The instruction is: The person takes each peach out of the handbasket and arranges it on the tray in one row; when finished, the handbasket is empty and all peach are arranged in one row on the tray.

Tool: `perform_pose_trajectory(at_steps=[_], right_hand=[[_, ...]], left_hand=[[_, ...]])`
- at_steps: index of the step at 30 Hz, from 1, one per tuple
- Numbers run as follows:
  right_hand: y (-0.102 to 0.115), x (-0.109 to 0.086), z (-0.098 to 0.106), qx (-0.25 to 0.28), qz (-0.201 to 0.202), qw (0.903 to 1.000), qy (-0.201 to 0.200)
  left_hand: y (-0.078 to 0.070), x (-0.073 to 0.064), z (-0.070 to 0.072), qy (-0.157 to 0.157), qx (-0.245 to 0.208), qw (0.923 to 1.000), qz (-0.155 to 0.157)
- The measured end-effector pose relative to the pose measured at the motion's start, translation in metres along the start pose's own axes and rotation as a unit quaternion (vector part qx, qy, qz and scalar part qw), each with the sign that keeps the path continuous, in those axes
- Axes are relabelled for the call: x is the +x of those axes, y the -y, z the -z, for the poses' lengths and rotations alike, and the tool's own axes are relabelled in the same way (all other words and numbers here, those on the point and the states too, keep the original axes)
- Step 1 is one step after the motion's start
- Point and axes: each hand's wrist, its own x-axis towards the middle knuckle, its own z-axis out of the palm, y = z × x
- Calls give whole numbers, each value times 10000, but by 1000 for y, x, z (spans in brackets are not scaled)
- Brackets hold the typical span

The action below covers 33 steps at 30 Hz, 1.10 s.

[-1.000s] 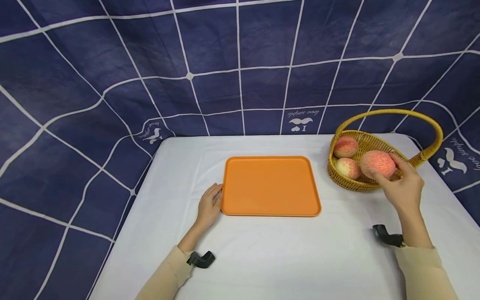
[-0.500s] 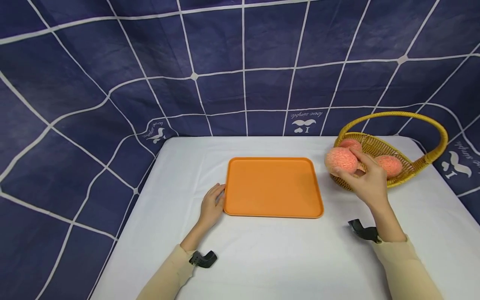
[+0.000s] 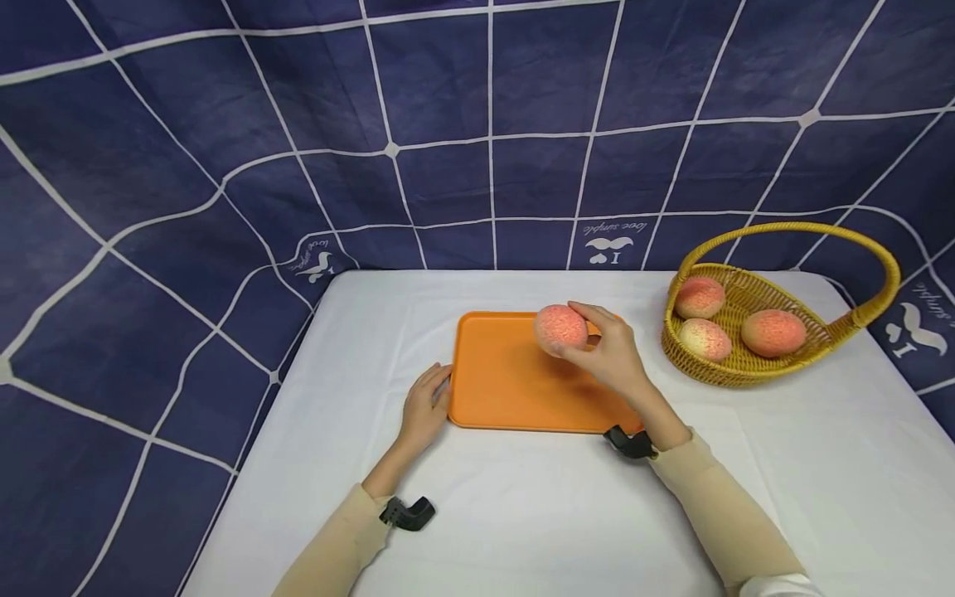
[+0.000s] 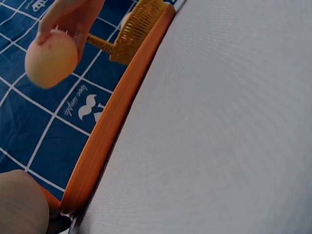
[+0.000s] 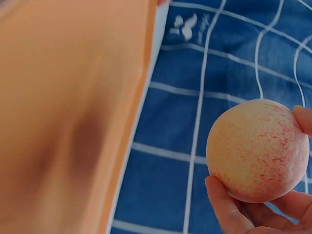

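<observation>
My right hand (image 3: 613, 352) holds a pinkish peach (image 3: 559, 329) between thumb and fingers, up above an orange rectangular tray (image 3: 503, 385). In the right wrist view the peach (image 5: 258, 151) shows a cream side and a red-speckled side, and the tray surface lies apart from it. At the tray's left edge rests my left hand (image 3: 424, 408), its fingers lightly bent and touching the rim. Only a rounded part of that left hand (image 4: 22, 202) shows in the left wrist view, beside the tray's rim (image 4: 109, 117); its fingertips are hidden there.
To the right stands a yellow wicker basket (image 3: 719, 375) with a tall arched handle. It contains a red peach (image 3: 700, 297), a pale speckled peach (image 3: 705, 340) and a pink peach (image 3: 773, 332). A white cloth (image 3: 515, 506) covers the table, and blue checked fabric (image 3: 537, 182) hangs behind.
My right hand has carried the peach left, from over the basket to above the tray. The left hand stays at the tray's left edge.
</observation>
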Motion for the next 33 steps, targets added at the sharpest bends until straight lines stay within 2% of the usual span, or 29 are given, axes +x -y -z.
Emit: perform_pose_trajectory(at_steps=[5, 14, 23, 29, 33], right_hand=[[7, 6, -32, 14, -87, 9988, 488], [9, 18, -80, -161, -140, 9940, 1072], [4, 23, -102, -282, -250, 9904, 1334], [1, 24, -112, -183, -236, 9851, 1695], [-4, 26, -115, -134, -285, 9830, 1811]], left_hand=[[1, 1, -2, -40, 36, 10000, -52], [2, -1, 0, -45, 43, 10000, 15], [1, 1, -2, -67, 45, 9999, -70], [1, 0, -2, -11, 23, 10000, 69], [2, 4, -3, 58, 39, 10000, 46]])
